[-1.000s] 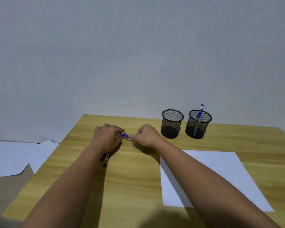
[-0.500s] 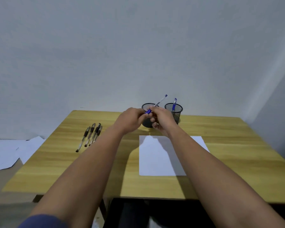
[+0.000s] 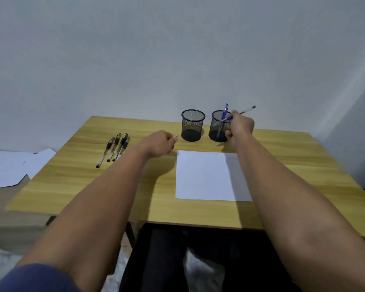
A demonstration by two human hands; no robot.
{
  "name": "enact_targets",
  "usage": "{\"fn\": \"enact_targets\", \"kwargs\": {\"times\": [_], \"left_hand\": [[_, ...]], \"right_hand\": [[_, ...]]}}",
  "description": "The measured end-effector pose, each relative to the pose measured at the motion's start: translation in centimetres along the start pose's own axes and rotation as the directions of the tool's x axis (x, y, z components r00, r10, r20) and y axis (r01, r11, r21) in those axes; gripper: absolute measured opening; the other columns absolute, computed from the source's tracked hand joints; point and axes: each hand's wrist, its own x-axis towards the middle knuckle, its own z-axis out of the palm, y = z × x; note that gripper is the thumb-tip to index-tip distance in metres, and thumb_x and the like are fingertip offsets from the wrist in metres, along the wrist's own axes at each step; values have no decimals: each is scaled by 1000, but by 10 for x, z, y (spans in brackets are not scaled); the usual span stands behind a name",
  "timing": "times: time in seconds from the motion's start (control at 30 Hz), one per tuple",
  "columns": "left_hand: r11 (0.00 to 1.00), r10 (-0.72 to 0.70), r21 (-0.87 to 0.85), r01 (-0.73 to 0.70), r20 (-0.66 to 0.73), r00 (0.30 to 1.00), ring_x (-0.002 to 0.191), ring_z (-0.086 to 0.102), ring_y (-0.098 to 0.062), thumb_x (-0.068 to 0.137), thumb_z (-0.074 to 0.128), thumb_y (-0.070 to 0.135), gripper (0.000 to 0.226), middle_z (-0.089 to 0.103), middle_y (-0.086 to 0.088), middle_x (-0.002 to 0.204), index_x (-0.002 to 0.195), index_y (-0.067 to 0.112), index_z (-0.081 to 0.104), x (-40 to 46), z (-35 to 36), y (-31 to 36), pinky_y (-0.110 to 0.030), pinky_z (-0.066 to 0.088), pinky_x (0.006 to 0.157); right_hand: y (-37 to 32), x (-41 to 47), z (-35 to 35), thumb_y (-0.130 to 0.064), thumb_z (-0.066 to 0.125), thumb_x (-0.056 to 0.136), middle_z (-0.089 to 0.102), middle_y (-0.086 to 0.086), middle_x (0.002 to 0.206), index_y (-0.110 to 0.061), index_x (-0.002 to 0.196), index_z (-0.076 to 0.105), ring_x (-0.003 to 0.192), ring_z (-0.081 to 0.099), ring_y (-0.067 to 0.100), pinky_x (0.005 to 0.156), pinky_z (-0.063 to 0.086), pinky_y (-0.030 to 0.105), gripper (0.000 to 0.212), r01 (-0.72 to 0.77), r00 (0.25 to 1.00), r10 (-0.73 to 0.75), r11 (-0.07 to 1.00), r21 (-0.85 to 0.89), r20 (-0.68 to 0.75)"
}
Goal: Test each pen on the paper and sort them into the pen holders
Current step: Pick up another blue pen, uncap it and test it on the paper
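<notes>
My right hand (image 3: pixel 240 126) grips a blue pen (image 3: pixel 248 110) in the air, the pen's tip end pointing down-left over the right black mesh holder (image 3: pixel 215 129). That holder has another blue pen (image 3: pixel 226 109) standing in it. The left mesh holder (image 3: pixel 193 126) looks empty. My left hand (image 3: pixel 160 142) hovers left of the holders and pinches a small blue cap (image 3: pixel 176 137) at its fingertips. A white sheet of paper (image 3: pixel 204 175) lies on the table in front of the holders. Several black pens (image 3: pixel 114 148) lie side by side at the table's left.
The wooden table (image 3: pixel 93 182) stands against a plain wall. Loose white sheets (image 3: pixel 6 167) lie on the floor to the left. My legs are under the table's front edge.
My hands have parted: the right one carried the blue pen rightward to the right holder, while the left one drew back to the left with the cap. The camera view shifted too.
</notes>
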Motion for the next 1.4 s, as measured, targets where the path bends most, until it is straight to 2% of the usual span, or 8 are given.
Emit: {"fn": "enact_targets", "kwargs": {"times": [0.1,0.33,0.53,0.63,0.97,1.03,1.17,1.4], "left_hand": [[949,-53,292,122,-235,971,95,60,-26,100,49,43,29,68,2,89,89,26,70,0,8,-35,-50,38,104],[785,-17,588,195,-294,956,117,51,-34,100,48,31,30,59,-8,121,121,23,69,13,36,-58,-59,36,105],[811,297,582,-62,-318,901,115,56,-29,99,41,41,42,64,-2,129,129,23,65,8,49,-47,-48,40,93],[808,404,540,-237,-214,889,111,57,-25,93,36,50,50,66,4,127,117,25,71,5,60,-45,-42,41,88],[865,364,433,-255,-190,912,130,48,-24,89,32,66,67,58,7,139,135,27,62,-3,77,-55,-47,37,104],[870,366,420,-258,-198,909,130,47,-23,89,34,66,65,57,8,138,132,28,64,-2,79,-58,-48,37,104],[868,376,418,-267,-203,904,129,46,-22,89,35,65,64,56,8,136,132,28,64,0,79,-60,-48,35,104],[869,387,411,-275,-221,895,130,43,-20,91,39,62,59,55,9,137,134,28,63,1,80,-61,-46,34,103]], "right_hand": [[7,2,-10,-23,72,97,58,0,58,-14,71,65,37,41,11,38,29,18,28,172,979,-150,971,-169,136],[73,-25,-26,-20,70,99,73,3,74,-12,86,69,65,70,12,62,53,25,16,523,846,-453,809,-269,282],[114,-35,-43,-36,69,100,77,-7,100,-25,121,71,92,72,20,88,54,43,24,793,582,-557,225,-567,593],[123,-36,-44,-36,73,99,78,-3,110,-20,128,68,99,73,24,92,55,45,34,796,571,-516,155,-586,639],[114,-36,-46,-41,74,98,77,-3,112,-20,123,73,105,69,23,90,55,39,32,801,586,-509,247,-546,630],[106,-39,-39,-41,69,101,74,-3,97,-18,104,75,94,64,21,80,53,40,23,817,575,-575,369,-442,582],[89,-43,-8,-17,61,108,62,8,76,-3,96,67,71,58,20,69,53,38,19,506,776,-411,858,-85,478],[116,-21,13,-18,69,103,56,19,69,1,79,65,61,50,30,55,39,33,30,236,840,-185,971,-37,510]]}}
